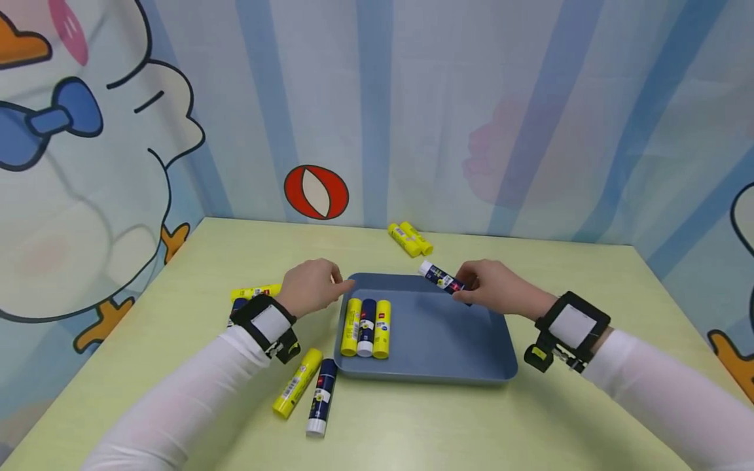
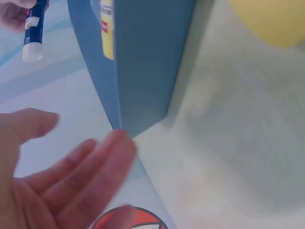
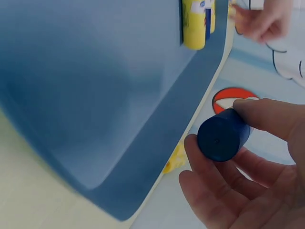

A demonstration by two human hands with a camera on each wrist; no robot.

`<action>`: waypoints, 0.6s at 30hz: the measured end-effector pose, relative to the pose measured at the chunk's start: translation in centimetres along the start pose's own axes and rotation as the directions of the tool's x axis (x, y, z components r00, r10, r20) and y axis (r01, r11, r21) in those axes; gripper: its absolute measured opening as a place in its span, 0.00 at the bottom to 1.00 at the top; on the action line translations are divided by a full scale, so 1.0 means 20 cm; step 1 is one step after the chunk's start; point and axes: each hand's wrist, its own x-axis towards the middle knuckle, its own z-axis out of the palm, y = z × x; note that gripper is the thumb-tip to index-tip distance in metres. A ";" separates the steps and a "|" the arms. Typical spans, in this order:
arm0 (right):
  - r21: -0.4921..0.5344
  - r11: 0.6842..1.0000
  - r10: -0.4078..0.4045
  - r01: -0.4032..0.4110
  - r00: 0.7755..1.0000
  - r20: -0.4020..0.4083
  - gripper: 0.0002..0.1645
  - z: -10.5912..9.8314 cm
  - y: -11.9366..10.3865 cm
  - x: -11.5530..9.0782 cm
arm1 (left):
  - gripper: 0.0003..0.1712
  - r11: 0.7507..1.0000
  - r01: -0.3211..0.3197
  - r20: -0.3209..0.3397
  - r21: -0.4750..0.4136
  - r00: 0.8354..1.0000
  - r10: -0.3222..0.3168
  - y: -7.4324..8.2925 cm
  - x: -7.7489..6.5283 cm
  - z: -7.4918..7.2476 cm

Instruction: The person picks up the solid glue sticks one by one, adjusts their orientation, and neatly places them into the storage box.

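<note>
Above the far right part of a blue-grey tray [image 1: 436, 377], my right hand [image 1: 491, 286] pinches a dark blue glue stick [image 1: 440, 277] by its base. Its white cap points away to the left. In the right wrist view, the round end of that glue stick [image 3: 220, 138] faces the camera. My left hand [image 1: 313, 286] is beside the tray's far left corner, its fingers apart and holding nothing in the left wrist view. Inside the tray's left side lie a yellow glue stick [image 1: 351, 327], a dark blue glue stick [image 1: 366, 327] and another yellow glue stick [image 1: 382, 329], side by side.
Two yellow glue sticks [image 1: 410, 239] lie behind the tray. At its near left are a yellow glue stick [image 1: 298, 383] and a dark blue glue stick [image 1: 321, 398]. Partly hidden by the left wrist are a yellow glue stick [image 1: 254, 291] and a dark blue item [image 1: 238, 305].
</note>
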 end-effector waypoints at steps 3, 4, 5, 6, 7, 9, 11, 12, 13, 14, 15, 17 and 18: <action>-0.003 1.000 -0.024 0.024 1.000 0.006 0.16 0.02 -0.03 -0.01 | 0.16 0.994 -0.094 -0.068 -0.056 0.994 0.090 0.02 0.00 0.00; -0.006 1.000 -0.028 0.028 1.000 0.006 0.16 0.02 -0.04 -0.01 | 0.17 0.989 -0.123 -0.075 -0.082 0.990 0.117 0.03 0.00 0.01; -0.011 0.999 -0.035 0.036 0.999 0.007 0.16 0.03 -0.05 -0.01 | 0.18 0.981 -0.152 -0.074 -0.116 0.987 0.144 0.04 0.00 0.01; -0.019 0.999 -0.041 0.041 0.999 0.006 0.16 0.03 -0.05 -0.02 | 0.20 0.973 -0.176 -0.069 -0.146 0.983 0.168 0.06 0.00 0.02; -0.029 0.998 -0.052 0.053 0.999 0.005 0.17 0.04 -0.06 -0.02 | 0.22 0.965 -0.199 -0.063 -0.171 0.980 0.191 0.08 -0.01 0.02; -0.045 0.996 -0.076 0.076 0.997 0.003 0.17 0.05 -0.08 -0.03 | 0.25 0.950 -0.231 -0.052 -0.210 0.973 0.225 0.11 -0.01 0.02; -0.064 0.994 -0.092 0.092 0.996 0.001 0.18 0.06 -0.10 -0.03 | 0.28 0.937 -0.254 -0.044 -0.239 0.967 0.251 0.15 -0.02 0.02; -0.073 0.992 -0.101 0.101 0.995 -0.002 0.18 0.07 -0.11 -0.03 | 0.29 0.933 -0.263 -0.041 -0.247 0.965 0.261 0.17 -0.02 0.02; -0.081 0.991 -0.109 0.108 0.994 -0.004 0.18 0.07 -0.12 -0.03 | 0.30 0.928 -0.270 -0.038 -0.257 0.962 0.270 0.18 -0.02 0.03; -0.090 0.990 -0.114 0.113 0.993 -0.006 0.18 0.07 -0.13 -0.04 | 0.30 0.922 -0.279 -0.031 -0.269 0.959 0.281 0.19 -0.02 0.03; -0.101 0.988 -0.121 0.119 0.993 -0.007 0.18 0.08 -0.13 -0.04 | 0.31 0.915 -0.284 -0.021 -0.287 0.957 0.290 0.20 -0.02 0.04; -0.124 0.984 -0.131 0.129 0.991 -0.013 0.18 0.09 -0.15 -0.04 | 0.31 0.899 -0.295 0.003 -0.324 0.950 0.313 0.22 -0.02 0.05; -0.137 0.981 -0.138 0.135 0.990 -0.015 0.18 0.09 -0.16 -0.04 | 0.30 0.890 -0.301 0.016 -0.341 0.945 0.326 0.22 -0.02 0.05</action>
